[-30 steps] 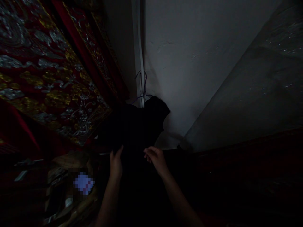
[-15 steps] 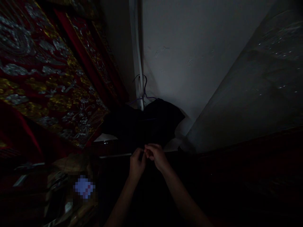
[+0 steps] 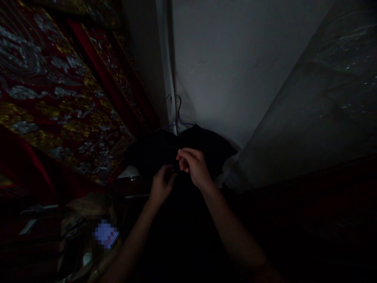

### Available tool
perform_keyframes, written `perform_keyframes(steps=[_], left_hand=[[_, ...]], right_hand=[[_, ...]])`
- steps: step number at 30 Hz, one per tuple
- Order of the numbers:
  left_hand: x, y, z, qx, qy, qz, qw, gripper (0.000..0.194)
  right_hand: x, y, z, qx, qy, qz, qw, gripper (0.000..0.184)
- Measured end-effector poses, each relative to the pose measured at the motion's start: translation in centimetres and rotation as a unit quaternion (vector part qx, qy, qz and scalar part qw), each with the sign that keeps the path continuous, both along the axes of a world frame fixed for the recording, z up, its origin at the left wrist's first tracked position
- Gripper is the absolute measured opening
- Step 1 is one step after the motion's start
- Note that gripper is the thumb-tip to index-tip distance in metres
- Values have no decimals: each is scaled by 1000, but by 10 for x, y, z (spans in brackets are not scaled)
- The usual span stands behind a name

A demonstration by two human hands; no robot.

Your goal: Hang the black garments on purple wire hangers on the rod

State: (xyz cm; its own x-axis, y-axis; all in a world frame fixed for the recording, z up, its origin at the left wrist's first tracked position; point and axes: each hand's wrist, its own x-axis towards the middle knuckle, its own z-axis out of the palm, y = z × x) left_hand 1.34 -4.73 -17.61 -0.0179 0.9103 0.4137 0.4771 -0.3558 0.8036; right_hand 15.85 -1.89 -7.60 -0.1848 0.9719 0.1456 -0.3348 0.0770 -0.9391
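A black garment [image 3: 212,143] hangs on a thin purple hanger [image 3: 179,118], its details lost in the dark. In front of its upper part, my right hand [image 3: 193,165] is closed, thumb and index finger pinched together. Whatever sits in that pinch, if anything, is too small and dark to make out. Lower and to the left, my left hand [image 3: 161,184] shows bent fingers with a gap between them and the thumb. Its fingertips are blurred against the black cloth, so contact with the garment cannot be told.
Red cloth [image 3: 73,122] with gold and silver embroidery fills the left side. A pale strip [image 3: 166,59] runs down the wall [image 3: 218,70] to the hanger. Shiny translucent sheeting [image 3: 318,106] covers the right. At lower left, a lit phone-like screen [image 3: 105,234] lies among dim clutter.
My hands, which met at the fingertips, have parted. The right hand has risen in its pinch; the left has moved left and a little upward, its thumb now apart from the fingers.
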Motion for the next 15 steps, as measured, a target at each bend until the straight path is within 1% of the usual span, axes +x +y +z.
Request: perform_keyframes(steps=[1,2,3,4,5,6,7,9,12,14,15], left_hand=[[1,2,20,62,-5,18,998,33],[3,4,39,112,2,26,993,36],[5,6,56,151,21,23,988,34],[6,10,71,176,46,10,983,31],[7,13,82,194,66,1,979,26],[8,17,90,208,85,-5,974,21],[8,20,94,218,101,-6,971,16],[8,24,94,233,127,4,964,11],[7,21,84,238,159,29,958,10],[8,16,79,238,153,59,957,10],[8,13,80,240,136,82,958,11]], right_hand=[[1,-1,-2,6,-17,7,1000,30],[2,-1,-2,16,-34,12,999,30],[3,-1,-2,30,-52,12,998,31],[4,-1,-1,50,-70,7,996,31],[5,-1,0,75,-91,-3,993,32],[7,-1,1,100,-111,-17,989,33],[8,0,0,122,-130,-30,984,33],[10,3,-7,144,-157,-46,976,33],[8,10,-28,120,-165,-47,978,31],[5,17,-45,98,-165,-42,980,30],[3,21,-54,87,-170,-39,981,29]])
